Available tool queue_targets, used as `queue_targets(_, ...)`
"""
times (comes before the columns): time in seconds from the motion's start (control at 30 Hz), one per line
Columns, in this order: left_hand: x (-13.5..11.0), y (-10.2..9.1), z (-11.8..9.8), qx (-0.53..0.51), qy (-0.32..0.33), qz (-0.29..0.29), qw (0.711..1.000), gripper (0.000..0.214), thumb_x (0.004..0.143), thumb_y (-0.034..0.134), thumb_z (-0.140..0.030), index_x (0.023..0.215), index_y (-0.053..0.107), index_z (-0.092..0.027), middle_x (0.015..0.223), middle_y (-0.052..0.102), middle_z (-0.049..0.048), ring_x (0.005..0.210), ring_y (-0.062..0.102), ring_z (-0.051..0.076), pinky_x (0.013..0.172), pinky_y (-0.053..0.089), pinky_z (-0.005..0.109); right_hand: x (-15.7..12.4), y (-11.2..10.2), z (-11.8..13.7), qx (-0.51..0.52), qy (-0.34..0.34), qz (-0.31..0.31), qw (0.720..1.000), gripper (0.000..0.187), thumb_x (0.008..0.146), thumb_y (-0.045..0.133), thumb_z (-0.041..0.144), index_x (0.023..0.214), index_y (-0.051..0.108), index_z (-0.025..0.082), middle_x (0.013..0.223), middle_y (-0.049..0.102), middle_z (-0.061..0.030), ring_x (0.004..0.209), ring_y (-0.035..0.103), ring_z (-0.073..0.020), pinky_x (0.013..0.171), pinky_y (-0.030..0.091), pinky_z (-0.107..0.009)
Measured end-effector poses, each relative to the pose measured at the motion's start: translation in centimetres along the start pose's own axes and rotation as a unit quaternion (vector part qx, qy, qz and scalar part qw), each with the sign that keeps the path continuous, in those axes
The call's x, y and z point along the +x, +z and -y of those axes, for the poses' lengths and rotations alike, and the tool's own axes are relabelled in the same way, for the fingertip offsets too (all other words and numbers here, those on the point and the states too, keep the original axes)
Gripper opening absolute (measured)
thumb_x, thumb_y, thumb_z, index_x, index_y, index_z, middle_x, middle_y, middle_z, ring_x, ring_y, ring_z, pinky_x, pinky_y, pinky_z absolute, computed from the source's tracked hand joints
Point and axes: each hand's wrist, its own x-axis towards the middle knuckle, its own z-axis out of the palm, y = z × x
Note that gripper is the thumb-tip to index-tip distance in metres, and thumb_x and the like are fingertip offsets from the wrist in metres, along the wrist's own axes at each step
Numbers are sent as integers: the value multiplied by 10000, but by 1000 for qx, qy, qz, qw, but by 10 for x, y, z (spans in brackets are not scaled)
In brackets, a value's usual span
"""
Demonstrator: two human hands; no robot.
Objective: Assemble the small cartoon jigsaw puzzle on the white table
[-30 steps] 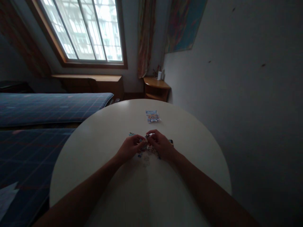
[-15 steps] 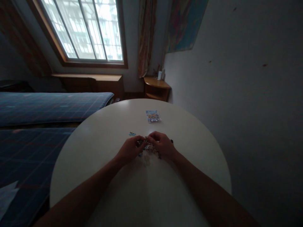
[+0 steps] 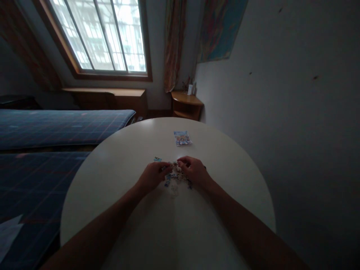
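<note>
A small pile of colourful jigsaw pieces (image 3: 174,177) lies in the middle of a round white table (image 3: 126,180). My left hand (image 3: 153,175) rests on the pile's left side with its fingers curled and pinched at the pieces. On the right side, my right hand (image 3: 194,170) is curled the same way, fingertips close to those of the left hand. What each pinch holds is too small to make out. One loose blue piece (image 3: 157,159) lies just beyond my left hand. A small printed picture card (image 3: 182,138) lies farther back on the table.
Two beds with blue checked covers (image 3: 56,127) stand to the left of the table. A grey wall runs close along the right. A wooden corner shelf (image 3: 186,103) and a barred window (image 3: 104,35) are at the back.
Both hands have sunk slightly onto the pile and drawn a little apart, so more of the pieces shows between them. The card and loose piece have not moved.
</note>
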Motion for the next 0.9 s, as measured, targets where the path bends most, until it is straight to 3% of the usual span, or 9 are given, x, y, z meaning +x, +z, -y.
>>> queue_targets(0.13, 0, -2, -4, -74, -55, 21, 996, 329, 875, 598, -423, 992, 772, -169, 506, 644, -5, 409, 556, 120, 429, 393, 189, -2, -1, 3, -29, -50, 3, 998, 246, 884, 616, 373, 1003, 742, 197, 810, 723, -44, 651, 614, -147, 623, 454, -263)
queue_targets(0.2, 0, 0, -5, -131, -76, 39, 988, 362, 876, 590, -428, 1035, 757, -150, 608, 702, 33, 443, 600, 127, 390, 391, 181, -4, 0, 6, -16, -64, 28, 997, 290, 860, 665, 411, 1037, 736, 192, 799, 710, -42, 626, 592, -137, 599, 445, -255)
queue_targets(0.33, 1, 4, -3, -216, -72, 59, 972, 362, 848, 630, -433, 1035, 742, -143, 880, 761, 102, 628, 712, 173, 405, 445, 173, -6, 4, 8, 12, -80, 26, 996, 327, 818, 728, 417, 1050, 728, 187, 845, 715, -50, 658, 599, -134, 631, 467, -256)
queue_targets(0.43, 1, 5, -2, -246, -56, 77, 965, 417, 832, 648, -456, 1085, 717, -131, 948, 757, 122, 715, 730, 201, 427, 481, 183, -5, 5, 5, 37, -85, 7, 996, 321, 816, 732, 430, 1042, 738, 202, 870, 732, -52, 684, 618, -140, 648, 483, -261)
queue_targets(0.5, 1, 6, -2, -255, -40, 89, 962, 468, 811, 671, -459, 1126, 685, -113, 915, 754, 126, 732, 727, 211, 429, 493, 191, -4, 3, 3, 54, -82, 0, 995, 296, 814, 734, 417, 1025, 744, 209, 867, 742, -48, 687, 632, -142, 649, 491, -261)
queue_targets(0.63, -1, 7, 1, -242, -41, 65, 967, 542, 793, 703, -431, 1216, 583, -114, 752, 735, 70, 573, 669, 161, 388, 460, 181, -3, -1, 4, 53, -68, -21, 996, 175, 820, 728, 355, 914, 754, 210, 804, 750, -33, 697, 657, -150, 667, 495, -267)
queue_targets(0.9, -1, 5, 0, -182, -68, 33, 980, 361, 791, 698, -440, 996, 650, -148, 682, 707, 35, 547, 657, 151, 358, 426, 163, -4, 1, 7, 81, -57, 8, 995, 176, 834, 697, 353, 885, 722, 186, 795, 747, -32, 698, 667, -144, 651, 494, -257)
